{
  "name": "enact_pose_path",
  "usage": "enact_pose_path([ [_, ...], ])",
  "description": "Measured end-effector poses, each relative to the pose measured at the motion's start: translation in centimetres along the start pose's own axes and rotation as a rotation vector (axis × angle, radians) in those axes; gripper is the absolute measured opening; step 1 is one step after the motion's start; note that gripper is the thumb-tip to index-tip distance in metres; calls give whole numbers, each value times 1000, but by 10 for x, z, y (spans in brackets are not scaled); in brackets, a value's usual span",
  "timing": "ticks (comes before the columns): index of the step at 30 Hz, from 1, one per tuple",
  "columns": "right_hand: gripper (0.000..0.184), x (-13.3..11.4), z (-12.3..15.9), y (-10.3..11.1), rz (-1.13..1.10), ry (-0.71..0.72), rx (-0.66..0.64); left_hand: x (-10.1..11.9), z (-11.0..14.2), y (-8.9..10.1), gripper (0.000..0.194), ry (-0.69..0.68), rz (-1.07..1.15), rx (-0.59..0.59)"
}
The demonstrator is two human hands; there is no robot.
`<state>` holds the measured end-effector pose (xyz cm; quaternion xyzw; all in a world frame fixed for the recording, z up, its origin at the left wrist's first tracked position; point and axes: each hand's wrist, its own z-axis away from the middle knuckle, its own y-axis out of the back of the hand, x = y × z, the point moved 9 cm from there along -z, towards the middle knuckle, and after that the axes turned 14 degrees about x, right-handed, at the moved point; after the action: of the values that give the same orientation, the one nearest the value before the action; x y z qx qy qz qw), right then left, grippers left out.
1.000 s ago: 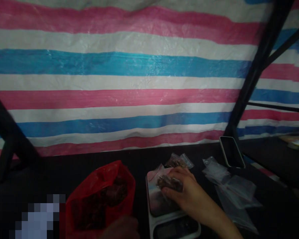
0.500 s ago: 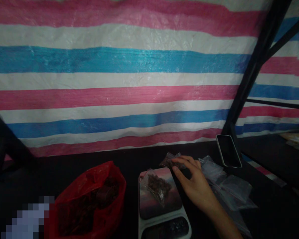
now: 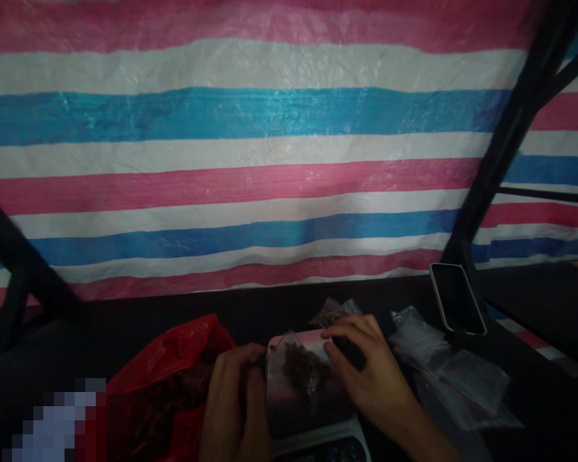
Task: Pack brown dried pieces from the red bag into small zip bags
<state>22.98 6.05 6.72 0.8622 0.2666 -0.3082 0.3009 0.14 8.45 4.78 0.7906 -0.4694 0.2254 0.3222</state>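
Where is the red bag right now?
In the head view, the red bag is lower left, left of the scale, partly hidden by the left hand.

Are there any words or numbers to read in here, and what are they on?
None that I can read.
Scale: its front panel is too dark to read, and the picture cuts it off.
Filled bag on it: no lettering I can make out.
Phone: dark screen, nothing readable.
Sheet behind: only stripes.

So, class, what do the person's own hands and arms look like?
The left hand and right hand wear no gloves; no rings can be made out. The right forearm shows no sleeve or watch; the left forearm is out of view.
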Motion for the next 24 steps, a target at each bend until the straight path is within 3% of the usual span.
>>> enact_pose_path([
  [1, 14, -7, 5, -9, 20, 0, -63, -19, -9, -5, 28, 99, -71, -3],
  [2, 21, -14, 10, -17, 46, -1, -111, -29, -15, -12, 30, 111, -100, -29],
  [6, 35, -31, 21, -35, 125, 1, -202, -47, -23, -29, 39, 67, -134, -78],
  [14, 37, -32, 22, -42, 138, -9, -237, -49, -27, -33, 37, 22, -105, -179],
  [24, 38, -33, 22, -47, 118, -6, -243, -49, -31, -38, 26, 107, -4, -152],
])
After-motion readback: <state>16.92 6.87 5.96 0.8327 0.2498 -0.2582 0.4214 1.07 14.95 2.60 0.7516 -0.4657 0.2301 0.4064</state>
